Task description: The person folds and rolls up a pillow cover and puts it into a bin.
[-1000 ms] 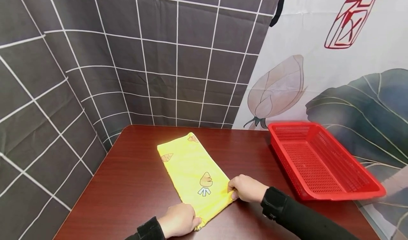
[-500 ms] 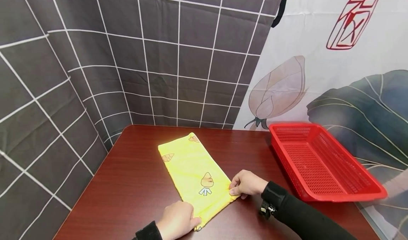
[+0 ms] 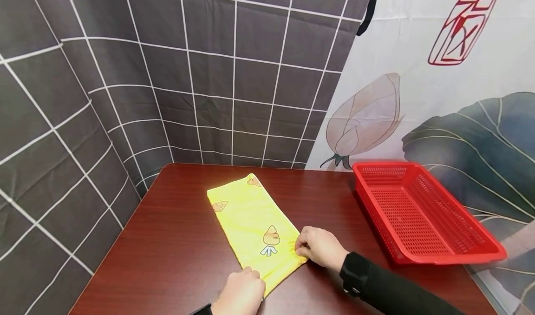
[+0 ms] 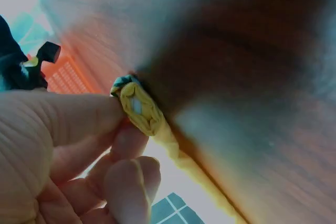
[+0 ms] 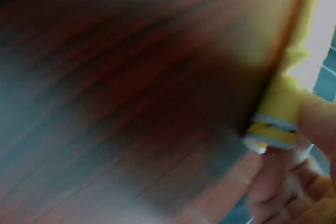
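Note:
A yellow cloth (image 3: 248, 217) printed with carrots lies slantwise on the table, its near edge turned into a narrow roll. My left hand (image 3: 240, 291) holds the near left end of that roll. In the left wrist view, the thumb (image 4: 89, 116) and fingers pinch the coiled end of the cloth (image 4: 140, 109), whose layers show. My right hand (image 3: 321, 247) grips the other end at the right edge. The right wrist view has the rolled end (image 5: 275, 129) pinched between thumb and fingers, partly cut off by the frame.
A red plastic basket (image 3: 422, 213) with slotted walls stands at the table's right side. The brown wooden table (image 3: 167, 240) meets a dark grid-patterned curtain (image 3: 209, 96) at the back and left. A white printed sheet (image 3: 363, 120) hangs behind the basket.
My left hand has turned over the near left corner, its knuckles now further forward. My right hand has shifted slightly left and regripped the edge. The cloth's far end has stayed put.

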`<act>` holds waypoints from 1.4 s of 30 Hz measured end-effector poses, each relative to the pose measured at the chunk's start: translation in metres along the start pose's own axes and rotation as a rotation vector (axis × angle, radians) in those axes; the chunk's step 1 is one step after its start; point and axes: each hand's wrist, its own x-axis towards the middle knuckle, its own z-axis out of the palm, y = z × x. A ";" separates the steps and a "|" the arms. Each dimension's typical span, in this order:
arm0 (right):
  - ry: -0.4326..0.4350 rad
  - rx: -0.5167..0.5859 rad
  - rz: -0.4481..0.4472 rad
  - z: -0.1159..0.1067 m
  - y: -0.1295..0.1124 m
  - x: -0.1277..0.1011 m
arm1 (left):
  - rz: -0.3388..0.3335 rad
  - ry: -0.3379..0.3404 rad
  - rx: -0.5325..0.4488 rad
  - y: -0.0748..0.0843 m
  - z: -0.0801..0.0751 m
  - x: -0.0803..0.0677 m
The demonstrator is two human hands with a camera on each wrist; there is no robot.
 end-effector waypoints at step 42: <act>-0.050 -0.198 -0.139 0.027 -0.082 -0.049 | 0.075 0.139 0.061 -0.073 0.001 -0.027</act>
